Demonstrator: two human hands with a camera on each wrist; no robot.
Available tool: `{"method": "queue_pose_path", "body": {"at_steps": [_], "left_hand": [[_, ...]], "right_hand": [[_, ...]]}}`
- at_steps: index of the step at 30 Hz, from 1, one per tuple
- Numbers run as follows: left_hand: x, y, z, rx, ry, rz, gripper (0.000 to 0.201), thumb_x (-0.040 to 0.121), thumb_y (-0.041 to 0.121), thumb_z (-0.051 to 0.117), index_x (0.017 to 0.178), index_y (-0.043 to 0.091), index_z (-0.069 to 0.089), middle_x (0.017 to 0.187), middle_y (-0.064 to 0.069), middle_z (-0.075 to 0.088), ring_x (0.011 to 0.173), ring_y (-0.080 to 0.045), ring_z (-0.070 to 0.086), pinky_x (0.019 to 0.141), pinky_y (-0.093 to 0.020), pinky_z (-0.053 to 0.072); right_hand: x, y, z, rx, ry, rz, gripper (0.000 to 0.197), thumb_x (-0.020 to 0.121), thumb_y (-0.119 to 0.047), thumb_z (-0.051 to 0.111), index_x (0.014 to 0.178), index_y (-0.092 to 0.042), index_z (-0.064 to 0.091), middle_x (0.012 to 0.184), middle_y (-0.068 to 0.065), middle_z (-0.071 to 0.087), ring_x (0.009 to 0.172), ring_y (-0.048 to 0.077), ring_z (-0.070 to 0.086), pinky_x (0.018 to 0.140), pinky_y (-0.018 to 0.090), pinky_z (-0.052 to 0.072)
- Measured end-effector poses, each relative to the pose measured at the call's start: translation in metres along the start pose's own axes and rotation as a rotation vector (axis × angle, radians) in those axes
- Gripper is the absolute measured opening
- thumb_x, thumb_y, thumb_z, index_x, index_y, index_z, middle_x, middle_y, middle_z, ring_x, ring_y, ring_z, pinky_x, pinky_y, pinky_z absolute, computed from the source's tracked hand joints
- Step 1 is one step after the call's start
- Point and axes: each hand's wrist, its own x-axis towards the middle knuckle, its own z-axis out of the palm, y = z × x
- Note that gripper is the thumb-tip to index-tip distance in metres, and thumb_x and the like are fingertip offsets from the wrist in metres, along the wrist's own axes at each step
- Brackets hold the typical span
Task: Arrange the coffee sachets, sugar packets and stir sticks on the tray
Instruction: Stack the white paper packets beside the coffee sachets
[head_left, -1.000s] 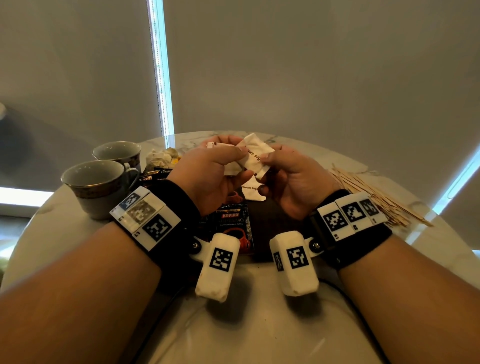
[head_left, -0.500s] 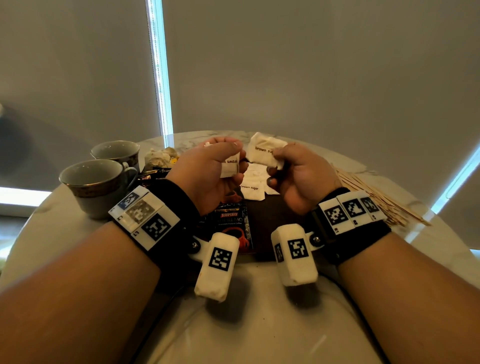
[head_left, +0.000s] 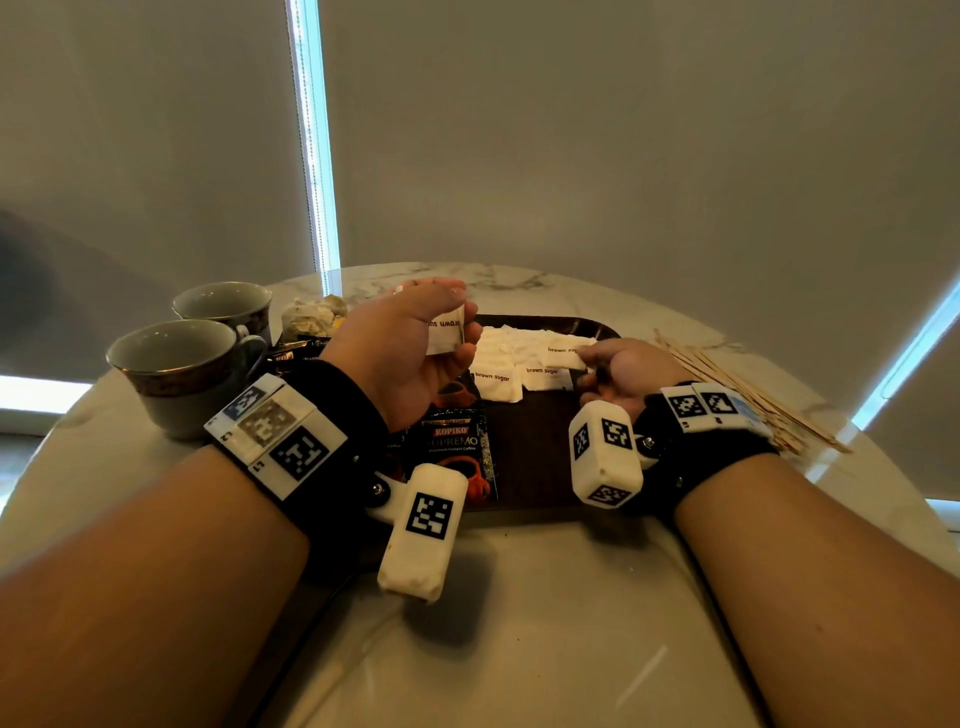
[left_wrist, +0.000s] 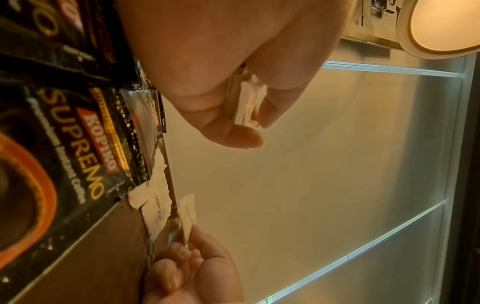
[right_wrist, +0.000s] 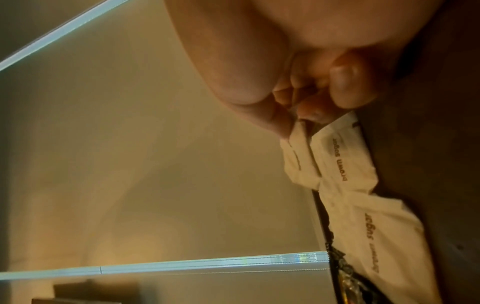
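Grey blinds hang behind a round marble table (head_left: 519, 597), with bright strips of daylight showing at their edges. On the table sits a dark tray (head_left: 535, 467). Black coffee sachets (head_left: 457, 447) lie on the tray's left part, and white sugar packets (head_left: 514, 358) marked "brown sugar" lie spread across its far middle.

Above the tray's left side, the left hand (head_left: 410, 353) is raised with its thumb and curled fingers pinching a small stack of sugar packets (head_left: 445, 335) upright. The right hand (head_left: 623, 371) sits low over the tray's right part, its thumb and forefinger pinching one sugar packet (head_left: 563, 356) by its end, held just over the ones already lying there; its other fingers are curled in.

A loose pile of wooden stir sticks (head_left: 748, 400) lies on the table to the right of the tray. Two grey cups (head_left: 171, 374) stand on the left, with a crumpled heap of wrappers (head_left: 311, 317) beside the farther one.
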Motion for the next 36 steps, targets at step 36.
{"method": "queue_pose_path", "body": {"at_steps": [36], "left_hand": [[0.0006, 0.0000, 0.0025, 0.007, 0.019, -0.002, 0.012, 0.097, 0.009, 0.060, 0.108, 0.011, 0.065, 0.091, -0.009, 0.066, 0.070, -0.017, 0.064, 0.049, -0.023, 0.051]], "right_hand": [[0.0029, -0.0021, 0.0018, -0.297, 0.051, 0.035, 0.024, 0.099, -0.022, 0.056, 0.119, -0.008, 0.061, 0.074, 0.006, 0.059, 0.037, 0.009, 0.041, 0.033, 0.020, 0.031]]}}
